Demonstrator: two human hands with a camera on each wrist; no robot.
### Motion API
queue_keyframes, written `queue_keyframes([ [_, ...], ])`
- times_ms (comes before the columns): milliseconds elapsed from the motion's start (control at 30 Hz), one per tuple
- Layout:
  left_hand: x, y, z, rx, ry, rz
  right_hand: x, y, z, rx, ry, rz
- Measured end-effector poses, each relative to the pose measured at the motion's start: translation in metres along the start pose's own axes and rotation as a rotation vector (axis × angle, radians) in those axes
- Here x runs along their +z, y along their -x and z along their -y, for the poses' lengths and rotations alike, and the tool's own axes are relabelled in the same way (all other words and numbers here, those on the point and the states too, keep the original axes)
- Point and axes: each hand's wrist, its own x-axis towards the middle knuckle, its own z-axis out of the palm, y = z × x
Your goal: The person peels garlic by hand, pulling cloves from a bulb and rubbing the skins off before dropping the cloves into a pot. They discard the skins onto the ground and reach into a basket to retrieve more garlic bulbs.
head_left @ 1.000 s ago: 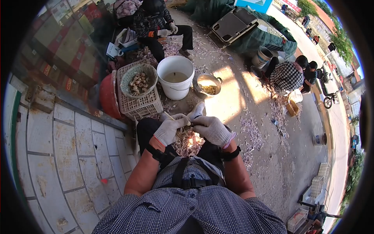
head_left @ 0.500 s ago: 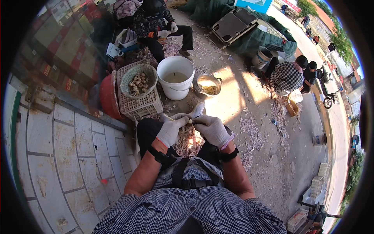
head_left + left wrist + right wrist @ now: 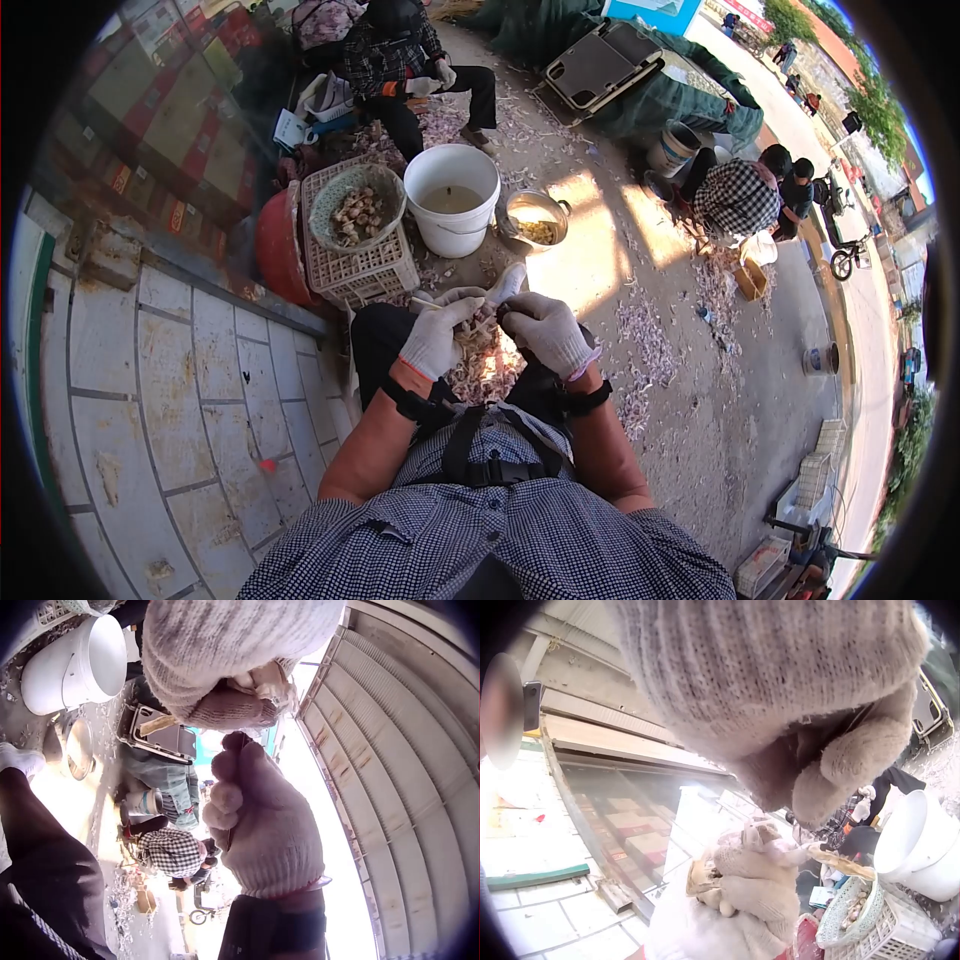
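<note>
My gloved left hand [image 3: 437, 335] holds a garlic bulb [image 3: 270, 681] with loose papery skin. Its dry stalk [image 3: 844, 864] juts out past the fingers. More pale garlic pieces [image 3: 726, 906] show in the curl of that hand. Just across from it, my gloved right hand [image 3: 548, 335] has its fingers curled, the fingertips stained dark and a short gap from the bulb. A thin dark tool [image 3: 229, 838] shows along those fingers; the glove hides most of it, and I cannot tell its kind. Below both hands, garlic peelings [image 3: 485, 370] lie between my knees.
Ahead stand a white bucket [image 3: 478, 222] and a metal pot [image 3: 553, 240] with yellowish contents. A basket of garlic [image 3: 322, 215] rests on a plastic crate [image 3: 385, 276], beside a red tub [image 3: 277, 250]. Another gloved person [image 3: 400, 75] sits beyond; peelings litter the floor.
My hands have drawn slightly apart, the right one moving off the bulb. The left hand has tilted, so more of the garlic shows between them.
</note>
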Motion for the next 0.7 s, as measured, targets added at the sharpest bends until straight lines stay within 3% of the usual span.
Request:
queue_keyframes([
  [167,-0.012,-0.006,0.002,0.020,-0.055,0.079,-0.002,-0.005,-0.016,-0.031,0.027,0.048],
  [200,-0.014,-0.008,0.004,0.020,-0.055,0.079,-0.002,-0.005,-0.017,-0.003,-0.026,-0.016],
  [267,-0.017,-0.013,0.008,0.159,-0.350,0.067,-0.002,-0.005,-0.017,0.026,-0.079,-0.080],
  [400,0.003,0.000,0.002,0.176,-0.616,0.021,0.002,-0.002,0.000,0.008,-0.250,-0.125],
  [467,0.006,0.001,0.004,0.290,-0.834,0.026,0.007,-0.003,0.001,0.013,-0.292,-0.117],
  [500,0.005,-0.001,0.007,0.290,-0.834,0.026,0.010,-0.006,-0.005,0.009,-0.309,-0.127],
  [567,0.000,-0.005,0.013,0.473,-0.918,0.053,0.015,-0.010,-0.015,0.006,-0.327,-0.136],
  [700,-0.001,-0.006,0.014,0.544,-0.999,0.065,0.021,-0.012,-0.021,-0.007,-0.345,-0.142],
])
